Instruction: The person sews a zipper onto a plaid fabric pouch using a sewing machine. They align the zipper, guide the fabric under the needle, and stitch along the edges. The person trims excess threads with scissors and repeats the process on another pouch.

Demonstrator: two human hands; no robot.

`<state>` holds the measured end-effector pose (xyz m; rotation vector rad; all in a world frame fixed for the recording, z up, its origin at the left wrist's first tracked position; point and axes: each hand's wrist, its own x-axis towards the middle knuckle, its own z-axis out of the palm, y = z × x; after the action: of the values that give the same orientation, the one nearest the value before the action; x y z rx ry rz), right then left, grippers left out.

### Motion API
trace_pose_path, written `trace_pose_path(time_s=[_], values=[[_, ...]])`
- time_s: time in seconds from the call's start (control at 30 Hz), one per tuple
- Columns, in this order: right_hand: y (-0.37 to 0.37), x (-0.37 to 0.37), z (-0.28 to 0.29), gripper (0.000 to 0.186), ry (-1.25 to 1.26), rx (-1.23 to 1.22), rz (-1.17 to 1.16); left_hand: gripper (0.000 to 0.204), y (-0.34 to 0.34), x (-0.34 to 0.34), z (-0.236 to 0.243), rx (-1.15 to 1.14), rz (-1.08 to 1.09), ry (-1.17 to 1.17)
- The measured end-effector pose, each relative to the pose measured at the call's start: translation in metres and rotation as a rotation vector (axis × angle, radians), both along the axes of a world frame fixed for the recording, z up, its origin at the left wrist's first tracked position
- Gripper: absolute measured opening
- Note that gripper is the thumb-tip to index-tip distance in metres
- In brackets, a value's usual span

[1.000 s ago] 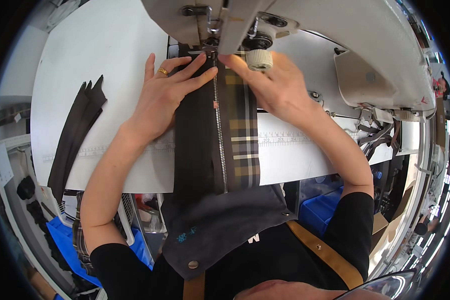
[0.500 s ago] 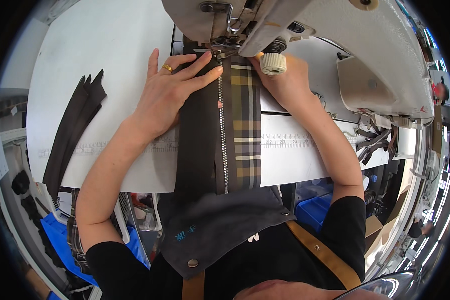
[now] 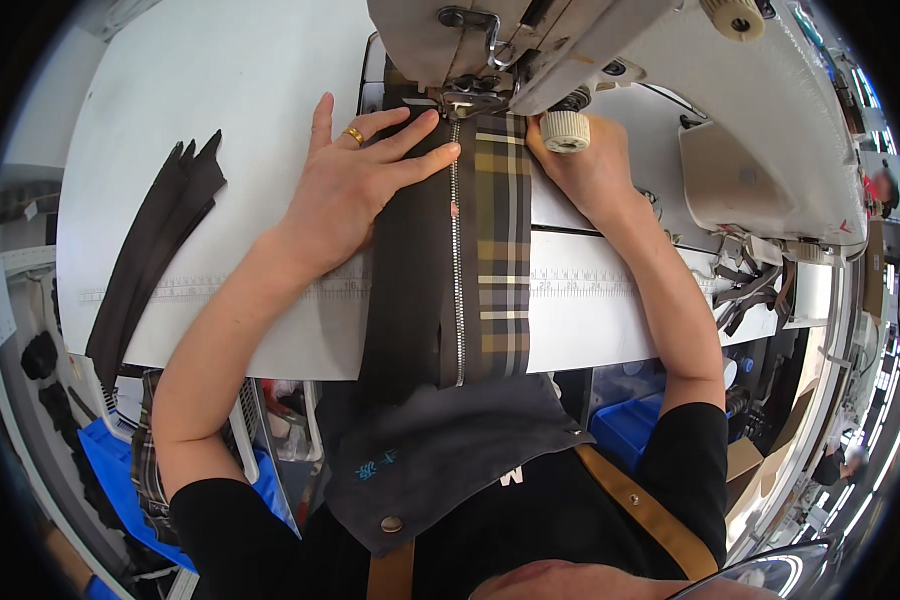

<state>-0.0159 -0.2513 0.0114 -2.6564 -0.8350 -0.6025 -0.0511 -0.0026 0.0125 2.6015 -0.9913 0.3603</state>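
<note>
A dark fabric strip (image 3: 406, 290) with a metal zipper (image 3: 457, 250) and a plaid fabric strip (image 3: 503, 215) beside it lies lengthwise under the sewing machine's presser foot (image 3: 462, 108). My left hand (image 3: 360, 185) rests flat on the dark strip, fingers spread, a gold ring on one. Its fingertips reach close to the foot, one touching the zipper. At the plaid strip's right edge, my right hand (image 3: 595, 170) is closed, thumb and fingers at the cloth's edge. A white knob (image 3: 566, 132) on the machine partly hides those fingers.
Dark fabric strips (image 3: 155, 245) lie on the white table (image 3: 260, 345) at the left. The machine's arm (image 3: 730, 90) spans the upper right. Strap scraps (image 3: 755, 285) lie at the right. Blue bins (image 3: 625, 425) stand below the table edge. A ruler scale (image 3: 580, 283) crosses the tabletop.
The whole view has shifted slightly, so machine, cloth and hands appear a little further right. Both hands keep nearly the same places on the cloth.
</note>
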Motion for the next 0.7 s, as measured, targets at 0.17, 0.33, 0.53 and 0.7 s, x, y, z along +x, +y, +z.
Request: trace_pose_path(time_s=[0.17,0.33,0.53,0.7], values=[[-0.001,0.003,-0.001,0.012,0.011,0.009,-0.022,0.046,-0.003,0.002,0.003,-0.015,0.022,0.001],[-0.002,0.002,0.000,0.014,-0.022,-0.041,-0.041,0.046,0.003,0.002,-0.006,0.024,-0.004,-0.026],[-0.003,0.007,-0.002,0.016,-0.120,-0.058,-0.045,0.046,-0.002,0.007,-0.003,-0.022,0.018,-0.009],[-0.008,-0.003,0.005,0.014,-0.126,-0.158,-0.059,0.045,0.002,0.004,-0.003,0.033,-0.071,-0.100]])
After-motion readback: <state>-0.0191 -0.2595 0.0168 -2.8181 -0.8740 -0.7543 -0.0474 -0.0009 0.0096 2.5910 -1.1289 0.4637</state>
